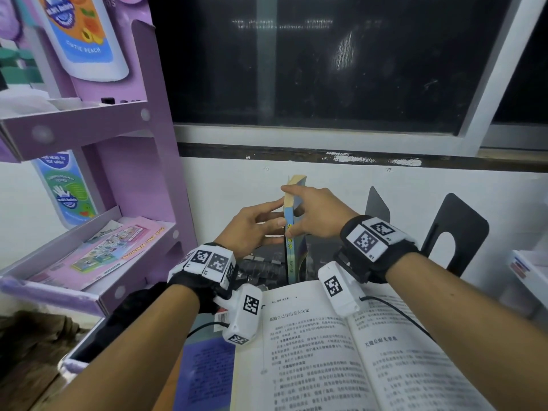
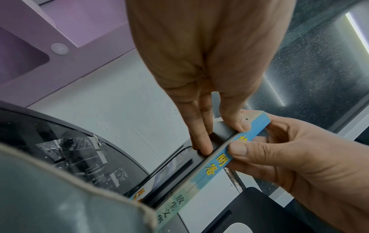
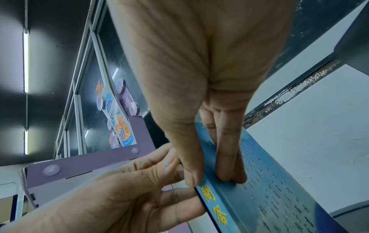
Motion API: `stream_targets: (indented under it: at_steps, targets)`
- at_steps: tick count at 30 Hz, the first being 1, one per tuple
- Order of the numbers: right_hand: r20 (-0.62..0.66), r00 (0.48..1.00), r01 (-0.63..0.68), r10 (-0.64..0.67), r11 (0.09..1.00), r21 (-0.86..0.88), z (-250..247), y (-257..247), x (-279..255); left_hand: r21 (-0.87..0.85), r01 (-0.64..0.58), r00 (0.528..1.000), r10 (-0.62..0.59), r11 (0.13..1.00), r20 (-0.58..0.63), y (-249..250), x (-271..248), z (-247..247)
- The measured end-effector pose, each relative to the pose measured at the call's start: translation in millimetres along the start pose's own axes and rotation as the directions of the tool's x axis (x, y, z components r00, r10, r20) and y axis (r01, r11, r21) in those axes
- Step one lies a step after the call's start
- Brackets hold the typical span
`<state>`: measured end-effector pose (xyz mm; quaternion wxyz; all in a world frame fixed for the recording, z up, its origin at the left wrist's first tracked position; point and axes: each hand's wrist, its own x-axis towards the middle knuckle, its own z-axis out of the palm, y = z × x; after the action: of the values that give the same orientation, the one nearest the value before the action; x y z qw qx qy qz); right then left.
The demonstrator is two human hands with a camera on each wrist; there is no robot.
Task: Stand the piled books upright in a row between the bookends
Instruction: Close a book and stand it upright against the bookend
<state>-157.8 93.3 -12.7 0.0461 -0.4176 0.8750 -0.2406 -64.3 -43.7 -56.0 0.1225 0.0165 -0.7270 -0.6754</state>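
Note:
A thin blue book (image 1: 292, 250) stands upright near the wall, spine toward me. My right hand (image 1: 293, 212) pinches its upper part, thumb on the spine edge (image 3: 191, 176) and fingers flat on the blue text-covered cover (image 3: 279, 189). My left hand (image 1: 275, 215) reaches in from the left with straight fingers (image 2: 201, 141); they press a dark flat plate (image 2: 219, 135), seemingly a bookend, that lies against the book's left face. Two black bookends (image 1: 453, 232) (image 1: 378, 203) stand to the right. An open book (image 1: 341, 351) lies in front, on another purple-blue book (image 1: 204, 372).
A purple cardboard display shelf (image 1: 118, 173) with leaflets stands close on the left. A white wall and a dark window (image 1: 326, 69) are right behind the books. A white box (image 1: 527, 271) sits at the right edge. Dark clutter (image 1: 261, 268) lies beside the upright book.

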Motion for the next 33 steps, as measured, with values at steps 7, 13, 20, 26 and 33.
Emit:
stream_targets:
  at_steps: [7,13,20,26,33]
  targets:
    - [-0.007,1.0,-0.026,0.026,0.999,0.028,-1,1,-4,0.046,0.02,1.0,-0.02,0.999,-0.001,5,-3,3]
    - [0.058,0.993,-0.104,0.099,0.991,0.083,-5,1,-15,0.087,0.069,0.997,-0.066,0.994,-0.03,12,-8,9]
    - [0.223,0.968,-0.16,0.117,0.969,0.187,-17,-1,-36,0.189,0.115,0.993,-0.107,0.975,-0.048,20,-22,14]
    - [0.26,0.956,-0.176,0.138,0.976,0.127,-39,1,-64,0.319,0.178,0.984,-0.167,0.931,-0.062,22,-39,14]
    - [0.295,0.927,-0.244,0.233,0.97,-0.002,-61,20,-106,0.454,0.229,0.969,-0.245,0.861,-0.023,28,-62,21]
